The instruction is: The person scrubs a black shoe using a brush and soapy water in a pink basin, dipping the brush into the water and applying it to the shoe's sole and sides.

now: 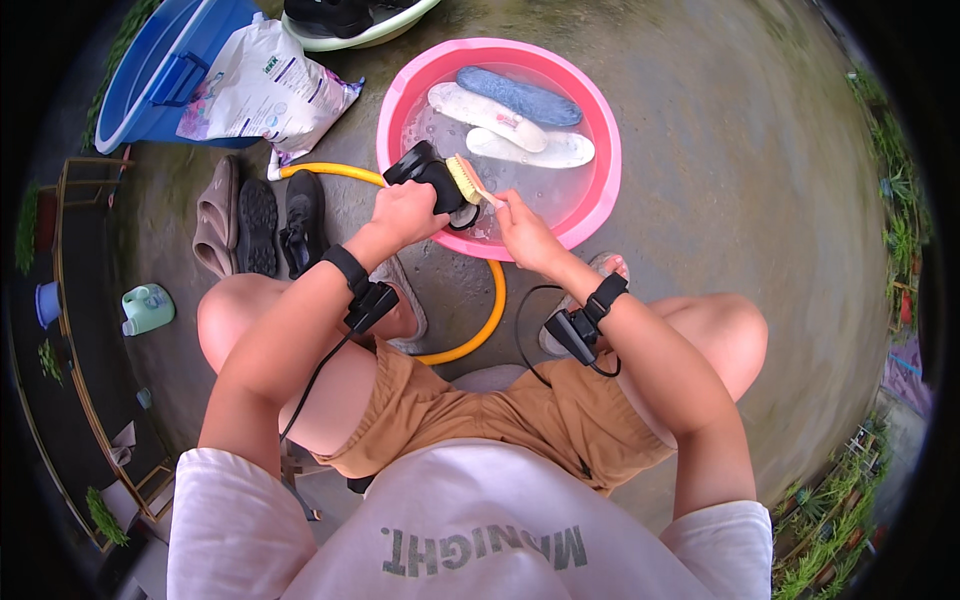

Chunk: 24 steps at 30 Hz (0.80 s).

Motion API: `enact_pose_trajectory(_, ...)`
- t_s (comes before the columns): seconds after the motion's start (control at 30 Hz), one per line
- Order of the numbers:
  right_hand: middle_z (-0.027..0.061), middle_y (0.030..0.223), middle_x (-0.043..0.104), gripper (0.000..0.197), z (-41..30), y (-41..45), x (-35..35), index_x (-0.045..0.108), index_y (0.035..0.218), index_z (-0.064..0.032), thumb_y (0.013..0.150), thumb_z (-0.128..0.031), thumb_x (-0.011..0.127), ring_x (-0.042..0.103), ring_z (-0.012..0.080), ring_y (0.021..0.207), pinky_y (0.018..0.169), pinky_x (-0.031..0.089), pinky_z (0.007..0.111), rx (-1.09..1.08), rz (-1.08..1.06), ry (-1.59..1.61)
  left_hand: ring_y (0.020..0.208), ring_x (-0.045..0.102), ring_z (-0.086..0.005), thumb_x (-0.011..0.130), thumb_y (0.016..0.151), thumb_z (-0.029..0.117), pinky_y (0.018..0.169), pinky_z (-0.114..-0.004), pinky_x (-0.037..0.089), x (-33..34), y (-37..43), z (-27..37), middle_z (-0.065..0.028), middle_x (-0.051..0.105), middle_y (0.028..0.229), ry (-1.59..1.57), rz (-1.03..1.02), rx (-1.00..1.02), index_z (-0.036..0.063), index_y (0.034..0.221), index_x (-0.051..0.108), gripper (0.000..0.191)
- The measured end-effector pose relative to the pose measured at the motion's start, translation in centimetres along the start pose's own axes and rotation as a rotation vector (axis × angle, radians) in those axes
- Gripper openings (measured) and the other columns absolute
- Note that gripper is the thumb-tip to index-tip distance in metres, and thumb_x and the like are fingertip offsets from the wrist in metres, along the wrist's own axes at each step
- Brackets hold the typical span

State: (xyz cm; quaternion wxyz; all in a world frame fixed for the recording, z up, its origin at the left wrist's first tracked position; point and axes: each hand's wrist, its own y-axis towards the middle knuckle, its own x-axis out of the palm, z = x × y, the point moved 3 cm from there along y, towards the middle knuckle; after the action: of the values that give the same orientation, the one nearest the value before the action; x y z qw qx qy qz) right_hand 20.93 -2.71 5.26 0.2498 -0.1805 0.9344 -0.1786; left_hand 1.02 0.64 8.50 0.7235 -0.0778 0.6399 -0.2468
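My left hand [406,213] grips a black shoe [431,176] over the near left rim of a pink plastic basin [610,161]. With my right hand [526,231] I hold the handle of a scrub brush [466,178], its pale bristles against or very close to the shoe; contact cannot be told for sure. In the basin's cloudy water lie two white insoles [487,116] and a blue insole [519,96], partly overlapping. My left fingers hide part of the shoe.
A yellow hose [496,300] curves under the basin's near side. At left stand black shoes [304,223], mauve slippers [217,217] and a green jug [148,308]. A printed bag [266,90] leans on a blue tub [142,82]; a pale green basin [367,37] holds dark shoes.
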Motion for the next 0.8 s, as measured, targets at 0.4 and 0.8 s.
enact_pose_trajectory(0.4, 0.0280, 0.094, 0.066, 0.032, 0.5, 0.6, -0.7, 0.047, 0.122, -0.0030, 0.104, -0.028, 0.038, 0.063, 0.0480, 0.092, 0.081, 0.048, 0.052, -0.042, 0.051, -0.077, 0.082, 0.070, -0.0371, 0.071, 0.078, 0.042, 0.076, -0.045, 0.057, 0.1, 0.7, -0.6, -0.0223, 0.071, 0.085, -0.008, 0.028, -0.026, -0.0013, 0.082, 0.072, 0.044)
enact_pose_trajectory(0.8, 0.0244, 0.093, 0.065, 0.035, 0.4, 1.2, -0.6, 0.049, 0.127, -0.0052, 0.103, -0.028, 0.038, 0.065, 0.0398, 0.089, 0.080, 0.048, 0.047, 0.010, 0.048, -0.135, 0.084, 0.070, -0.0375, 0.068, 0.079, 0.041, 0.078, -0.046, 0.056, 0.1, 1.1, -0.8, -0.0227, 0.071, 0.085, -0.039, 0.025, -0.065, -0.0014, 0.083, 0.072, 0.043)
